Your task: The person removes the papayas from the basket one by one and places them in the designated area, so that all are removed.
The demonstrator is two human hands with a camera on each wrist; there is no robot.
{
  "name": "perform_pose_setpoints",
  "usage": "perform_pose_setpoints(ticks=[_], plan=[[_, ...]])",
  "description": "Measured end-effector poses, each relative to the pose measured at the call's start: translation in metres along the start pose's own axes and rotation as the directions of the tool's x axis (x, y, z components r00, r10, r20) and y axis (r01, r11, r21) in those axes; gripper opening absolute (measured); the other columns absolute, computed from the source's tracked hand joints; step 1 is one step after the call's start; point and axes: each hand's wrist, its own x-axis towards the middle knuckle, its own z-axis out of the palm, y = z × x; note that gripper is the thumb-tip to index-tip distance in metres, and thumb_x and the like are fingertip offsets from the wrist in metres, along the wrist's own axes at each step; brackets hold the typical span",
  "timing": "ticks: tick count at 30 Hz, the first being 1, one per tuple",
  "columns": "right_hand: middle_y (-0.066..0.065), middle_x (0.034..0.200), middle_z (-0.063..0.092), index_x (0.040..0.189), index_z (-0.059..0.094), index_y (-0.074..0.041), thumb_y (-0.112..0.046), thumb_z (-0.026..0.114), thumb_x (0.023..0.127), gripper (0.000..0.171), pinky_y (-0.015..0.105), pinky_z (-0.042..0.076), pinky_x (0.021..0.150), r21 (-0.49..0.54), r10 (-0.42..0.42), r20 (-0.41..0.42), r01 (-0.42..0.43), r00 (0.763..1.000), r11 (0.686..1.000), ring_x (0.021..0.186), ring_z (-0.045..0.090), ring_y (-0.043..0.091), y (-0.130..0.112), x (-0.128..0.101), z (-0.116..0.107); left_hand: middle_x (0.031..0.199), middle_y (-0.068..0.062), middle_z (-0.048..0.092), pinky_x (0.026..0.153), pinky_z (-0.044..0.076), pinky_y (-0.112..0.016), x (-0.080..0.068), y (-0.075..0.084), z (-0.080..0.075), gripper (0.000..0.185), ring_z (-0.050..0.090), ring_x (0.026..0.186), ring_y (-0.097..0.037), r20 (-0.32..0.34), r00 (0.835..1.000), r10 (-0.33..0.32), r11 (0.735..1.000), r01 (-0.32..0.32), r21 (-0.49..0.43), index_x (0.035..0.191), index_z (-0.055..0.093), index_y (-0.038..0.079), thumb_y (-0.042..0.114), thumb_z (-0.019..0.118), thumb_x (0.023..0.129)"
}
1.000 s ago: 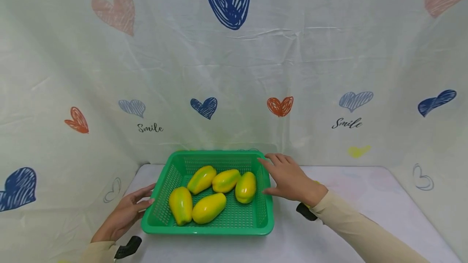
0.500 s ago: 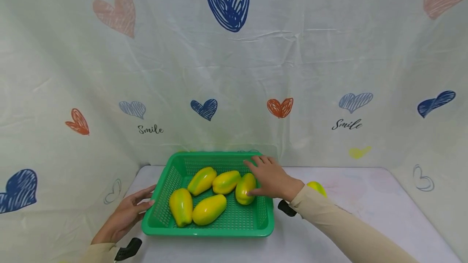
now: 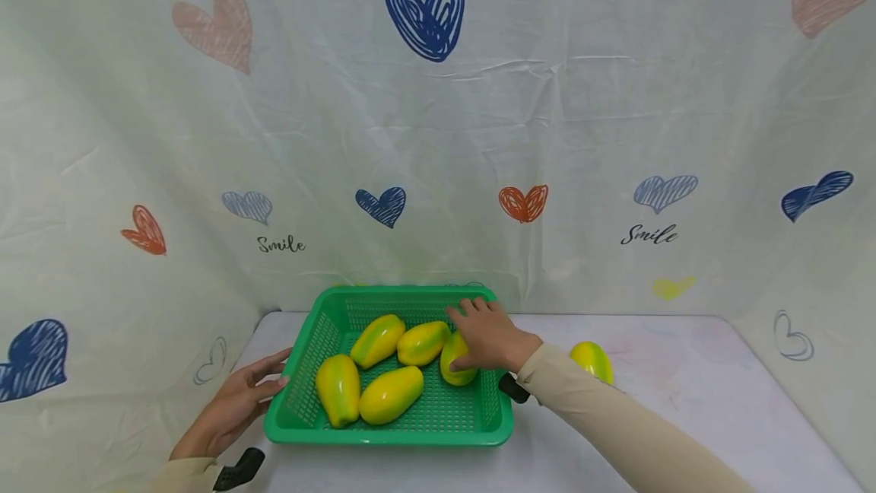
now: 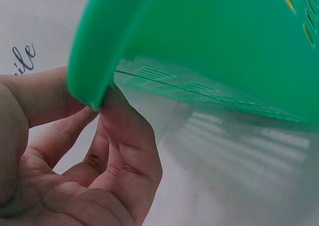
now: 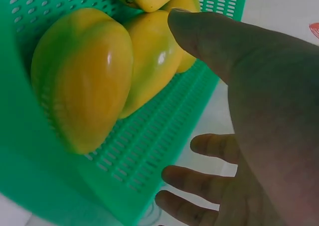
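Rightmost papaya [image 3: 457,360] lies in the green basket [image 3: 393,432], at its right end, just beside a second papaya [image 3: 423,342] toward the middle. Right hand [image 3: 487,337] is down over it: fingers spread across the top, thumb against the near side. In the right wrist view the fingers [image 5: 199,178] are apart and only lightly bent, the fruit [image 5: 82,76] sits just ahead of the palm, nothing yet clamped. Hand reads as open, laid on the fruit rather than gripping it.

Left hand [image 3: 233,405] is at the basket's left wall. Left wrist view shows fingertips [image 4: 122,121] pressed up against the underside of the rim [image 4: 94,51], fingers relaxed, not wrapped round it; bracing only.

Three more papayas in the basket: one upper left [image 3: 377,338], two along the front [image 3: 338,387] [image 3: 391,392]. A sixth papaya [image 3: 591,361] lies on the white table [image 3: 684,402], right of the basket and well apart from it.

Step in hand, as I judge it: reach made, grasp about to close. Next move calls for curling fingers and thumb round the fruit's girth; smooth glossy skin looks slippery, so a full wrap before lifting. Neighbour lies close and may get nudged.
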Motion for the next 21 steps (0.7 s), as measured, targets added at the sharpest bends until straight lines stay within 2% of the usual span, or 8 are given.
perform_pose_setpoints(ticks=[7, 15, 21], plan=[[0.021, 0.143, 0.056, 0.152, 0.051, -0.001, -0.045, 0.086, 0.088, 0.086, 0.054, 0.045, 0.111, 0.012, 0.013, 0.041, -0.014, 0.999, 1.000, 0.129, 0.053, 0.039, -0.008, 0.007, 0.002, 0.149, -0.027, 0.044, 0.096, 0.060, -0.040, -0.001, -0.002, -0.001, 0.067, 0.064, 0.106, -0.019, 0.004, 1.000, 0.004, 1.000, -0.004, -0.010, 0.165, 0.030, -0.001, 0.010, 0.061, 0.107], [0.019, 0.148, 0.054, 0.153, 0.051, -0.006, -0.050, 0.087, 0.085, 0.088, 0.054, 0.045, 0.114, -0.002, 0.098, 0.075, -0.098, 0.992, 0.995, 0.135, 0.052, 0.039, -0.012, 0.020, 0.016, 0.150, -0.027, 0.044, 0.094, 0.060, -0.038, -0.002, -0.002, 0.000, 0.066, 0.065, 0.105, -0.019, 0.005, 1.000, 0.009, 1.000, -0.009, -0.020, 0.165, 0.030, -0.001, 0.010, 0.061, 0.107], [0.022, 0.147, 0.055, 0.150, 0.053, -0.005, -0.048, 0.088, 0.084, 0.086, 0.054, 0.045, 0.113, 0.019, 0.131, 0.081, -0.132, 0.988, 0.991, 0.134, 0.052, 0.041, -0.011, 0.022, 0.020, 0.149, -0.027, 0.044, 0.094, 0.060, -0.038, -0.003, 0.000, 0.000, 0.067, 0.064, 0.105, -0.019, 0.009, 1.000, 0.012, 1.000, -0.012, -0.022, 0.164, 0.029, -0.002, 0.010, 0.061, 0.107]])
